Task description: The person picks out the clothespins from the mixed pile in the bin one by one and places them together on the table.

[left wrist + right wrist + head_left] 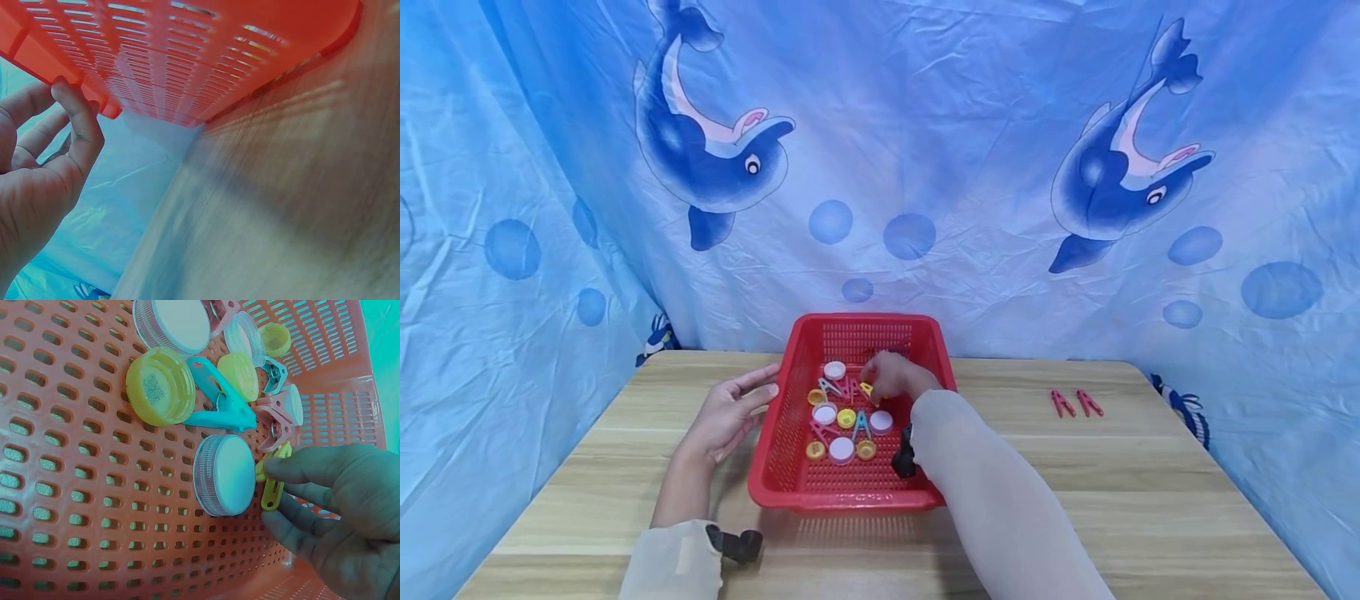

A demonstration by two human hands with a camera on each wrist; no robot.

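A red plastic basket [872, 498] holds white and yellow bottle caps and several small clothespins. My right hand [891, 375] reaches inside it and pinches a yellow clothespin [273, 487] between thumb and fingers. Beside that clothespin lie a white cap [234, 475] and a pink clothespin [273, 422]. A blue clothespin [228, 403] rests close to a yellow cap [161, 386]. On the basket's left, my left hand [726, 417] touches the outer rim with thumb and finger tips, the fingers loosely bent and the palm off the basket.
Two red clothespins [1075, 403] lie on the wooden table [1090, 508] to the right of the basket. Behind the table hangs a blue curtain [880, 167] printed with dolphins, and it also covers both sides.
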